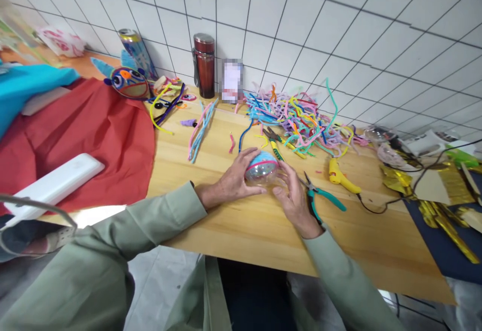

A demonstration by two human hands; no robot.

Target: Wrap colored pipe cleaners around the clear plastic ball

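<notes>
Cupping a ball [261, 169] between them, the left hand [234, 180] and the right hand [294, 198] were over the middle of the table [233, 233], well in from its near edge; whether the ball rested on the surface could not be told. The left hand curved round the ball's left side, fingers beyond and thumb nearer, and the right hand had bent fingers at its right side, with the thumb fairly close to them. Blue covered the ball's top, a pink band ran below that, and the rest was clear and shiny. It looked light and thin-walled, probably stiff yet easily cracked by a hard squeeze, and its smooth clear part was likely slippery. The blue covering seemed to promise more grip, though pressing there might have shifted it; a gentle hold from both sides at the widest part seemed safest. Just right of the right hand lay pliers [313, 189], with a glue gun [342, 176] farther toward the right edge. Stems [293, 120] were heaped by the far edge, and a red cloth [101, 135] covered the left end.
</notes>
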